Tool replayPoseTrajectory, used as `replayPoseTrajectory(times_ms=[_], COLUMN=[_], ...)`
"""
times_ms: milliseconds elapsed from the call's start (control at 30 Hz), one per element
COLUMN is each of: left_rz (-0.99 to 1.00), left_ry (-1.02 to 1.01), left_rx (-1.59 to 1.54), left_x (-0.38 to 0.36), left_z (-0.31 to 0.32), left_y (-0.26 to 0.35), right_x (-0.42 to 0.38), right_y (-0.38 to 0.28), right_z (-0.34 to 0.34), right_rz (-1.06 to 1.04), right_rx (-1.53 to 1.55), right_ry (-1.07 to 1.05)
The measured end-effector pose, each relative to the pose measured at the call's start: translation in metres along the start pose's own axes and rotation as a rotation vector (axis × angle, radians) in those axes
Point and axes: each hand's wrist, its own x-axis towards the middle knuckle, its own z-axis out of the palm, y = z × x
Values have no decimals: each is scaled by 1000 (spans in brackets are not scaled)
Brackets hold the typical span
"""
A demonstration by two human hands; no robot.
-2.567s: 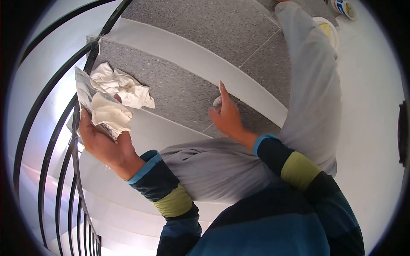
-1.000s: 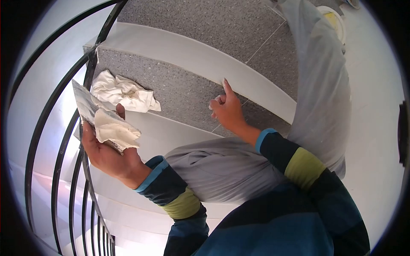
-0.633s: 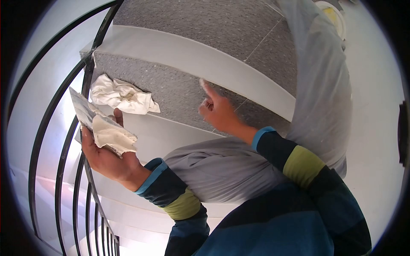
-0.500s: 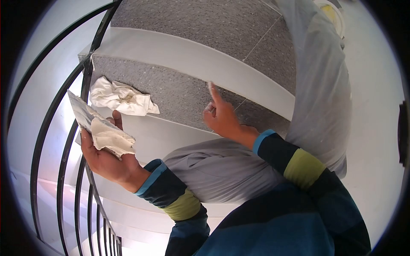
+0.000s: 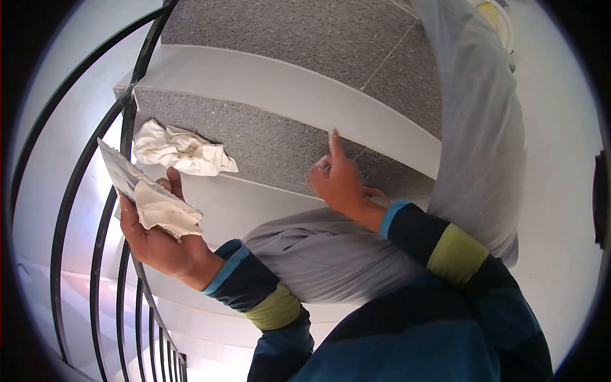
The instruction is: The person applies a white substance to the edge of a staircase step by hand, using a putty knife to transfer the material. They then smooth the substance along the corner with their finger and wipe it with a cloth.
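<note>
My left hand is closed around a thin, flat, greyish plate held out beside the railing. A thick layer of off-white putty covers its near part. My right hand is slightly blurred over the stair tread. Its index finger is stretched out, the tip right at the seam where the tread meets the white riser. The other fingers are curled loosely, with white smears on them and no tool in the hand.
A crumpled white cloth lies on the speckled grey tread. Black metal railing bars run along the left, with lower steps beneath. My grey-trousered leg is at right. Behind it stands a pale bucket by the white wall.
My right hand has moved a little to the right, its fingertip travelling along the seam. The left hand and the plate of putty stay nearly in place.
</note>
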Motion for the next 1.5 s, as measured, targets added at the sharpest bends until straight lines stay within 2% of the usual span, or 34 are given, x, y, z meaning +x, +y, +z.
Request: replayPoseTrajectory(times_ms=[33, 100, 133, 167, 400, 567, 633, 700, 733, 767, 800, 867, 933, 967, 1033, 1100, 1167, 1233, 1267, 1333, 1433, 1500], left_rz=[8, 13, 15, 17, 41, 57, 61, 66, 20, -27, -29, 47, 30, 13, 31, 46, -13, -17, -19, -18, -28, -40], left_ry=[23, 45, -27, -98, -118, 8, 24, 38, -87, -211, -213, -46, -108, -170, -97, -26, -168, -215, -259, -228, -226, -254], left_rx=[24, 50, 34, 20, 35, 134, 147, 158, 40, -78, -79, 93, 44, -4, 54, 112, -6, -31, -54, -44, -54, -73], left_x=[-1, 1, 4, 5, 5, 3, 2, 4, 7, 8, 8, 4, 5, 5, 1, 0, 2, 2, 2, 2, 3, 3], left_z=[2, -2, -7, -12, -14, -5, -2, -4, -8, -11, -12, -3, -6, -7, 0, 1, -3, -4, -4, -3, -4, -4], left_y=[-1, -2, -2, -3, -5, -7, -7, -7, -5, -5, -6, -6, -4, -4, -4, -3, 0, 1, 1, 0, 1, 1], right_x=[4, 8, 10, 11, 17, 23, 25, 20, 17, 12, 7, 4, 4, 7, 15, 12, 5, -6, -7, -9, 1, 4], right_y=[1, 3, 5, 7, 9, -1, -5, -6, -5, -4, -3, 2, 2, 0, -6, -5, -5, -5, -5, -6, 2, 3], right_z=[0, 1, 2, 3, 6, 6, 6, 3, 3, 1, -1, -4, -6, -9, -14, -14, -13, -7, -7, -7, -8, -9], right_rz=[79, 86, 93, 96, 137, 84, -174, -235, -296, -295, -248, -202, -23, -24, 117, 89, 63, -167, -166, -12, 98, 123], right_rx=[90, 122, 153, 155, 305, 347, 156, 126, 93, 93, 91, 89, -116, -117, -394, -440, -488, -367, -367, -46, 71, 101], right_ry=[83, 89, 95, 95, 8, -79, -136, -194, -254, -252, -234, -216, -142, -142, -207, -218, -224, -177, -177, -37, 49, 18])
